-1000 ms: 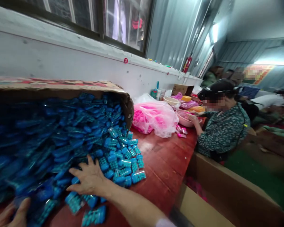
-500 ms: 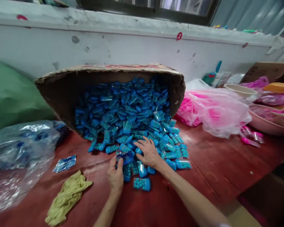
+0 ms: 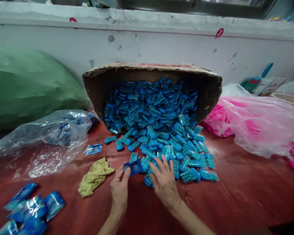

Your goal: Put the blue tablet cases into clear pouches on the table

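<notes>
My left hand (image 3: pixel 119 191) pinches a small dark blue plastic pouch (image 3: pixel 136 166) between thumb and fingers, at the front edge of the pile. Beside it my right hand (image 3: pixel 164 184) has its fingers spread over several small clear containers with blue caps and turquoise beads (image 3: pixel 189 175). Whether its fingertips grip one I cannot make out, but none is seen in the hand. More of these containers spill from a cardboard box (image 3: pixel 94 91) lying on its side with its mouth toward me.
Filled blue packets (image 3: pixel 30 209) lie at the lower left. A yellow-green cloth (image 3: pixel 95 178), flat blue packets (image 3: pixel 92 149) and a clear plastic bag (image 3: pixel 66 137) are on the red table (image 3: pixel 237 192). A green sack (image 3: pixel 36 88) stands left, pink-filled bags (image 3: pixel 264 124) right.
The view has swung left, bringing the filled blue packets into sight. My right hand has drawn back toward me with fingers spread. The lone container at the front no longer shows apart.
</notes>
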Demonstrator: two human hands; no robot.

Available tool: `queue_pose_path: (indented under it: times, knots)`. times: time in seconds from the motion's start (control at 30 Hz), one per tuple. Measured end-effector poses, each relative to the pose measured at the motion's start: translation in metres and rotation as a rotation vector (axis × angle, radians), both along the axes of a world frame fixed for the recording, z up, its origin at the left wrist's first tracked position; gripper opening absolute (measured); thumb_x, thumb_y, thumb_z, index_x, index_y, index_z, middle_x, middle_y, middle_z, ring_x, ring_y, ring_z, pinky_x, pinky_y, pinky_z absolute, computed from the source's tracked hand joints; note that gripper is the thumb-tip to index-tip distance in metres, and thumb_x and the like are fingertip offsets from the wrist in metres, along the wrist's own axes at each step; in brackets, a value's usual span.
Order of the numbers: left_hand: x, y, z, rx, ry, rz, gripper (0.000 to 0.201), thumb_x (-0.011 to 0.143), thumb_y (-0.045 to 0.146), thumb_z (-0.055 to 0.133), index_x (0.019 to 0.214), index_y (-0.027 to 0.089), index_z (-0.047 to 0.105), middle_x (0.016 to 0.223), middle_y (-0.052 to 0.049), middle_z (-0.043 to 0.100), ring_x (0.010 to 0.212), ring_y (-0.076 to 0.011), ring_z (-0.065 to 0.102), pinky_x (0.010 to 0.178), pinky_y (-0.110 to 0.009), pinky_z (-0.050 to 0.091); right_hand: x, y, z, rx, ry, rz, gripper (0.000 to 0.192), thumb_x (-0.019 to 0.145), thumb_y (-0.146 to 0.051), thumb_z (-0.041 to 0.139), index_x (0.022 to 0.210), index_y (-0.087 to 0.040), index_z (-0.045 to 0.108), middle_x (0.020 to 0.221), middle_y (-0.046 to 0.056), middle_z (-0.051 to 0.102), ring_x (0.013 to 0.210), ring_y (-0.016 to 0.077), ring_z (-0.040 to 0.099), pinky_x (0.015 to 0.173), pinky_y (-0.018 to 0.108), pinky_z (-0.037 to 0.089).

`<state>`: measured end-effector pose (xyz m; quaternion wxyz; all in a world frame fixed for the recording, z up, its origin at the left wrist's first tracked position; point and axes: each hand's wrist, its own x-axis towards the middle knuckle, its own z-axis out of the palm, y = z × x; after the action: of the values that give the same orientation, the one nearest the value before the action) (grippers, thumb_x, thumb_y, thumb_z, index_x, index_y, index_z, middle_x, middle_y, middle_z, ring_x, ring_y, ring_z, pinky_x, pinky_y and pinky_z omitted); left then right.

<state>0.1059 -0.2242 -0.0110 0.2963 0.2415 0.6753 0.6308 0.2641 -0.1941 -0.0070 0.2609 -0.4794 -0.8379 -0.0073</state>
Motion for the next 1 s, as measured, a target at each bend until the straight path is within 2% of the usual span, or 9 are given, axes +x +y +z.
queue_pose_path:
  times: [0.07,0.2,0.3,0.4,0.5,0.6,0.77,0.93,1.0]
  knots:
    - [-0.015,-0.017,0.002,-0.036,-0.063,0.039,0.027,0.061,0.038,0.065,0.077,0.016,0.065,0.074,-0.001,0.066,0.073,-0.0158,0.058,0.069,-0.026,0.044,-0.017,-0.010,-0.009,-0.021,-0.062,0.155,0.036,0.084,-0.025,0.046,0.120,-0.025,0.047,0.131,0.006,0.044,0.127,0.0315,0.023,0.097,0.060,0.018]
    - [-0.035,-0.052,0.007,-0.103,-0.468,0.000,0.030,0.054,0.036,0.071,0.070,0.015,0.058,0.054,0.005,0.057,0.043,-0.0078,0.047,0.039,-0.019,0.033,-0.022,-0.005,-0.027,-0.071,-0.188,0.350,0.033,0.084,-0.017,0.047,0.116,-0.023,0.050,0.134,0.006,0.040,0.126,0.0297,0.027,0.098,0.061,0.015]
    - [-0.040,-0.074,0.009,-0.114,-0.635,-0.009,0.030,0.053,0.031,0.073,0.070,0.015,0.054,0.054,0.004,0.057,0.041,-0.0072,0.048,0.037,-0.018,0.033,-0.017,-0.003,-0.024,-0.107,-0.175,0.315,0.029,0.083,-0.014,0.046,0.109,-0.023,0.056,0.132,0.006,0.044,0.125,0.0309,0.028,0.098,0.061,0.014]
    - [-0.036,-0.085,0.006,-0.124,-0.675,-0.019,0.030,0.054,0.032,0.072,0.071,0.014,0.054,0.056,0.002,0.060,0.044,-0.0088,0.052,0.037,-0.018,0.034,-0.029,-0.018,-0.008,-0.210,0.027,0.228,0.035,0.083,-0.025,0.048,0.117,-0.021,0.050,0.124,0.011,0.050,0.120,0.0309,0.036,0.096,0.055,0.025]
    - [-0.028,-0.088,0.003,-0.088,-0.659,-0.068,0.032,0.057,0.035,0.069,0.078,0.014,0.057,0.061,-0.001,0.063,0.046,-0.0102,0.055,0.038,-0.018,0.037,-0.060,-0.043,0.003,-0.496,0.322,0.241,0.043,0.086,-0.027,0.041,0.128,-0.019,0.036,0.109,0.010,0.059,0.098,0.0206,0.055,0.082,0.034,0.044]
    - [-0.024,-0.087,0.001,-0.052,-0.580,-0.137,0.037,0.062,0.038,0.064,0.089,0.014,0.055,0.069,-0.003,0.064,0.050,-0.0117,0.057,0.040,-0.021,0.041,-0.088,-0.057,0.000,-0.677,0.492,0.228,0.032,0.087,-0.026,0.037,0.118,-0.020,0.044,0.090,0.005,0.063,0.078,0.0168,0.060,0.068,0.026,0.046]
    - [-0.037,-0.088,-0.002,-0.109,-0.285,-0.238,0.036,0.072,0.046,0.050,0.091,0.016,0.051,0.051,0.003,0.056,0.038,-0.0100,0.049,0.034,-0.019,0.037,-0.096,-0.054,-0.008,-0.710,0.727,0.224,0.017,0.086,-0.028,0.037,0.089,-0.018,0.050,0.071,0.000,0.056,0.063,0.0126,0.053,0.057,0.021,0.042]
    - [-0.042,-0.084,-0.001,-0.100,-0.167,-0.145,0.033,0.072,0.048,0.048,0.083,0.018,0.051,0.049,0.007,0.046,0.037,-0.0091,0.042,0.033,-0.020,0.036,-0.100,-0.057,-0.004,-0.687,0.753,0.262,0.018,0.085,-0.029,0.038,0.096,-0.019,0.048,0.074,0.000,0.055,0.061,0.0118,0.052,0.054,0.020,0.041]
    - [-0.039,-0.082,0.002,-0.092,-0.154,-0.088,0.030,0.072,0.048,0.048,0.079,0.018,0.051,0.051,0.006,0.045,0.040,-0.0091,0.042,0.034,-0.020,0.036,-0.105,-0.060,-0.002,-0.679,0.763,0.259,0.016,0.086,-0.028,0.036,0.091,-0.020,0.048,0.071,-0.001,0.054,0.058,0.0114,0.051,0.051,0.020,0.040]
